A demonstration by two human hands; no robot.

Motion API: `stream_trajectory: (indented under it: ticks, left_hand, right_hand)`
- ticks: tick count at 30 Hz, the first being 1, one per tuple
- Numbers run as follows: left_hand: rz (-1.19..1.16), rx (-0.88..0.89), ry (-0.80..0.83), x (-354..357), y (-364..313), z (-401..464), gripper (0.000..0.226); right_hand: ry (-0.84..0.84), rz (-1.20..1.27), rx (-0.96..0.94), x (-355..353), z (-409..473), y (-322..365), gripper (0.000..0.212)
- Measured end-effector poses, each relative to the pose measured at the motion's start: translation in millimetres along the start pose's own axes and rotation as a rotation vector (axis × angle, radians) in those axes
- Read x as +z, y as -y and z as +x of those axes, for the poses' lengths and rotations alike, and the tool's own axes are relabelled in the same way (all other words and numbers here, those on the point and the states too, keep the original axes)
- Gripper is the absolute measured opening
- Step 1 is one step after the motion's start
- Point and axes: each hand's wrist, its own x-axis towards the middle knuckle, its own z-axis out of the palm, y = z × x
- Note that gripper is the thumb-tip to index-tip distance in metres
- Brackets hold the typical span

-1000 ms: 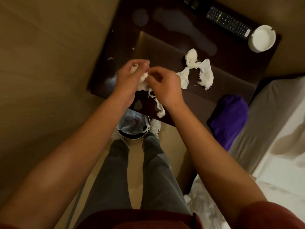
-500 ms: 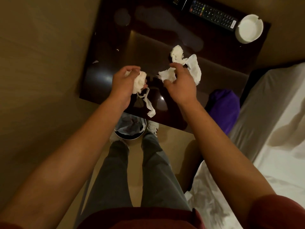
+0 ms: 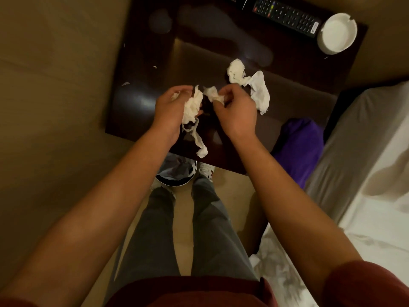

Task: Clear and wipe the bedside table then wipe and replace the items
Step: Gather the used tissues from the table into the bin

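Mid-clearing, my left hand (image 3: 171, 111) grips a tissue wad (image 3: 192, 107) while my right hand (image 3: 234, 111) pinches a scrap (image 3: 213, 94) over the table (image 3: 141, 63); both likely go next into the bin (image 3: 177, 173) below

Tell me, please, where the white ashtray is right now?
In the head view the white ashtray sits at the bedside table's far right corner, just right of the remote control.

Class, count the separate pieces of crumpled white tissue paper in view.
3: one wad in the left hand at, one scrap pinched by the right hand at, one lying on the dark table at.
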Motion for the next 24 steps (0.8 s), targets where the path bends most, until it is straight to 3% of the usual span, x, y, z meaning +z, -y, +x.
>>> stream_trajectory:
  ticks: [3, 8, 12, 15, 20, 24]
  left_hand:
    - [0.010, 0.009, -0.028, 3, -3, 0, 0.013]
    - [-0.107, 0.008, 0.072, 9, -7, -5, 0.007]
    - [0.015, 0.078, 0.078, 10, -6, -6, 0.012]
    - [-0.024, 0.058, 0.049, 9, -6, -5, 0.016]
    - [-0.107, 0.032, 0.077, -1, -8, -3, 0.018]
    - [-0.091, 0.025, 0.088, -8, -6, -1, 0.026]
  right_hand:
    - [-0.051, 0.149, -0.027, -1, -10, 15, 0.022]
    - [0.013, 0.203, -0.066, 0, -20, 27, 0.011]
    - [0.087, 0.201, -0.120, 1, -26, 30, 0.018]
    - [0.111, 0.234, -0.116, -4, -25, 25, 0.023]
    - [-0.141, -0.095, -0.031, -21, 8, 2, 0.050]
    - [-0.072, -0.347, 0.100, -32, 45, -13, 0.067]
